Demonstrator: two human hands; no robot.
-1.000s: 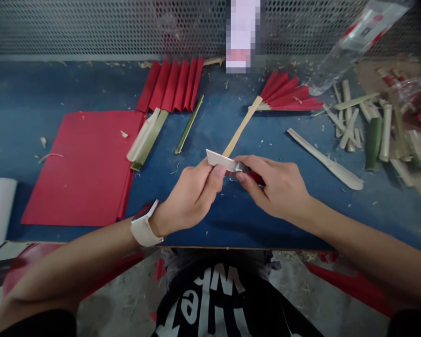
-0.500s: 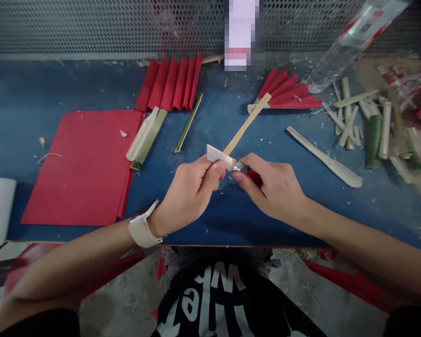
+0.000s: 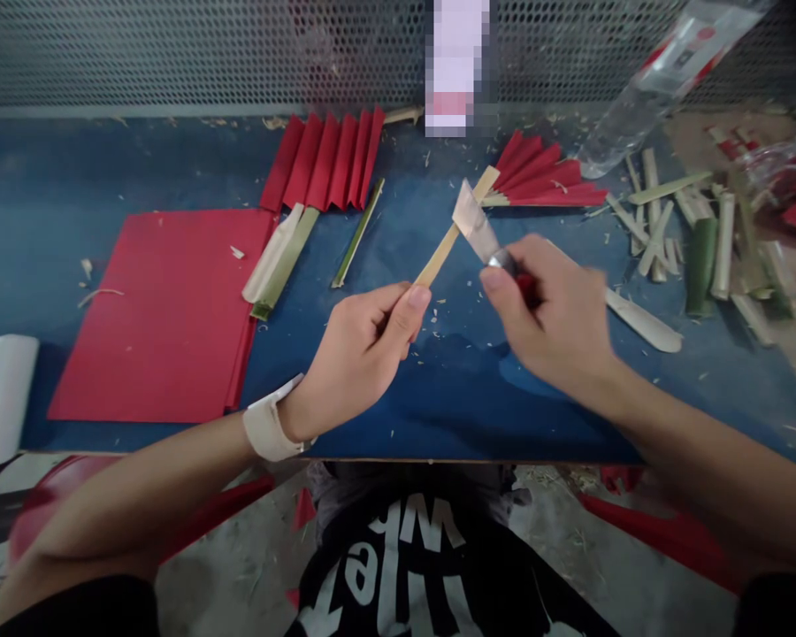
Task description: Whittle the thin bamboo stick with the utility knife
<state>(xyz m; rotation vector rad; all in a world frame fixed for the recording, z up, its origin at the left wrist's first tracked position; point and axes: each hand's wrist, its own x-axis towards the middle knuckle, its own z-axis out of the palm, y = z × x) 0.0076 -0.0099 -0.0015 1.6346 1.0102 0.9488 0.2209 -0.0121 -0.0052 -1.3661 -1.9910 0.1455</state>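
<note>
My left hand (image 3: 364,354) pinches the near end of a pale bamboo strip (image 3: 440,252), which slants up and away to the right above the blue table. My right hand (image 3: 550,318) is wrapped round the handle of a knife (image 3: 476,224) with a broad, short blade. That blade lies across the strip close to its far end; whether it touches cannot be made out. Just behind the strip's tip sits a red pleated paper fan (image 3: 544,172). A pale, spoon-shaped piece of bamboo (image 3: 646,323) rests beyond my right hand, partly hidden by it.
Red paper sheets (image 3: 159,318) are stacked at left, below another pleated red paper (image 3: 325,164) and split bamboo pieces (image 3: 285,265). A thin green strip (image 3: 358,234) lies alone. Bamboo offcuts (image 3: 703,257) and a plastic bottle (image 3: 637,106) occupy the right. Perforated metal (image 3: 205,62) backs the table.
The knife in my right hand has moved up and right, from beside my left fingers to near the strip's far end. My left hand keeps its hold in nearly the same place.
</note>
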